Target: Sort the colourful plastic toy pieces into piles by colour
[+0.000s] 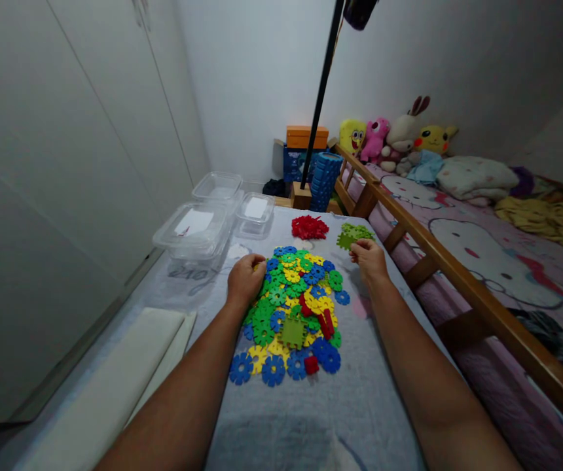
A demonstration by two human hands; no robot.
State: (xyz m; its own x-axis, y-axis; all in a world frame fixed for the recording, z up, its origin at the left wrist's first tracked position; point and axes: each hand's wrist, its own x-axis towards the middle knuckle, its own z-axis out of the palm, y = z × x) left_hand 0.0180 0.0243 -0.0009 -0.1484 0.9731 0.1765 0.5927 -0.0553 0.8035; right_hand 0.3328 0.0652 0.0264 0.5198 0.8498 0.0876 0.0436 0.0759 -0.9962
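Note:
A heap of mixed snowflake-shaped plastic pieces (294, 307) in blue, green, yellow and red lies on a grey-blue cloth (311, 405). My left hand (245, 278) rests curled at the heap's left edge, its fingers closed on something I cannot make out. My right hand (370, 256) reaches to the far right, with its fingers pinched on a green piece at the edge of a small green pile (353, 234). A separate red pile (309, 227) lies beyond the heap.
Clear plastic tubs (198, 232) stand at the far left by white cupboard doors. A wooden bed rail (458, 275) runs along the right, with plush toys (394, 134) on the bed. A black pole (318, 104) stands on a wooden block behind.

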